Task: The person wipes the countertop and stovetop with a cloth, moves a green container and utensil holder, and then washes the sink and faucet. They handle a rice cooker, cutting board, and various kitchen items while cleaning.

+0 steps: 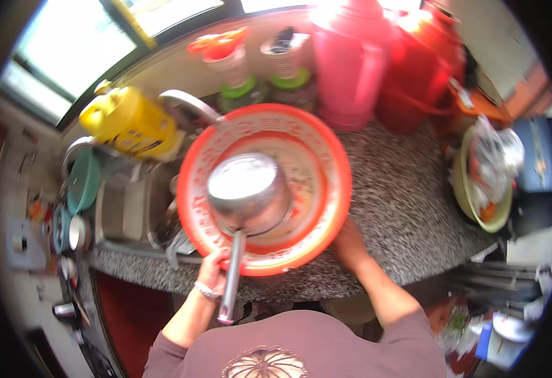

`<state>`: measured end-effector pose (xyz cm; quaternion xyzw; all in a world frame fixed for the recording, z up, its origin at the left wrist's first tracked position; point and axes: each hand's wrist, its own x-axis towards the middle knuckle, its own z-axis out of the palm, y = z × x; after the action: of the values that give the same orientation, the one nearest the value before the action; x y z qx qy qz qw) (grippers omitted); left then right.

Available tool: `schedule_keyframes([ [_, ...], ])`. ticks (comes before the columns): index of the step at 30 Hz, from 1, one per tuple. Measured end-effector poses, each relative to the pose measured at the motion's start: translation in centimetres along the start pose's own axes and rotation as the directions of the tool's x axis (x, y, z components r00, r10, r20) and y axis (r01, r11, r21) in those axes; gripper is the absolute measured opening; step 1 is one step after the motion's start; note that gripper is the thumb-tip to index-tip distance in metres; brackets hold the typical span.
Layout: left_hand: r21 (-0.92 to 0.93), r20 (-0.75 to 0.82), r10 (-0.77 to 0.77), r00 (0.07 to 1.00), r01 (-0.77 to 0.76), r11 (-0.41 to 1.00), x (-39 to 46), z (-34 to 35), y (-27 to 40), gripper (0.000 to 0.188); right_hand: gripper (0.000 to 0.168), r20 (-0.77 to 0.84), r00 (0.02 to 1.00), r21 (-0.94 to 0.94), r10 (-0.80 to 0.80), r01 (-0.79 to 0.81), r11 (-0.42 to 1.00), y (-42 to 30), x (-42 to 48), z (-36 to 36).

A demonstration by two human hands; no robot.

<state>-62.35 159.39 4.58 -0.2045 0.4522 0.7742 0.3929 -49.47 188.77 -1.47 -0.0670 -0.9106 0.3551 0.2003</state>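
A large orange-red patterned basin (336, 189) lies between my two hands, over the speckled countertop near its front edge. Inside it a steel saucepan (257, 203) rests bottom up, its long handle (231, 279) reaching over the rim towards me. My left hand (214, 269), with a bracelet at the wrist, grips the near left rim beside the handle. At the right rim is my right hand (350, 243); its fingers are partly hidden under the basin, and it appears to hold the rim.
Left of the basin are a steel sink (122, 208) and a yellow jug (136, 123). Behind it stand two green-lidded jars, a pink thermos jug (349, 75) and a red bucket-like container (415, 71). A pale green bowl (465, 189) with plastic bags sits on the right.
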Motion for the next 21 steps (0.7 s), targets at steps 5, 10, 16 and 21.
schedule_keyframes([
  [5,-0.037,-0.06,-0.052,0.997,0.05,0.998,0.2,1.9,-0.3,0.006,0.023,0.225,0.945,0.108,-0.239,0.22,0.97,-3.6,-4.8,1.4],
  [10,0.022,0.094,-0.019,0.995,0.017,1.0,0.5,-0.8,-1.4,0.035,0.03,0.414,0.758,0.2,-0.504,0.465,0.863,-8.3,-5.4,7.6],
  [16,0.244,0.152,0.181,0.972,-0.214,0.946,-5.2,-5.7,0.8,0.062,0.025,0.63,0.776,0.678,-0.025,-0.535,0.503,-13.1,-7.3,13.7],
  [21,0.363,-0.056,0.375,0.925,-0.331,0.871,-8.7,-14.8,0.1,0.057,0.032,0.624,0.777,0.753,-0.086,-0.569,0.33,-20.9,-5.1,16.7],
])
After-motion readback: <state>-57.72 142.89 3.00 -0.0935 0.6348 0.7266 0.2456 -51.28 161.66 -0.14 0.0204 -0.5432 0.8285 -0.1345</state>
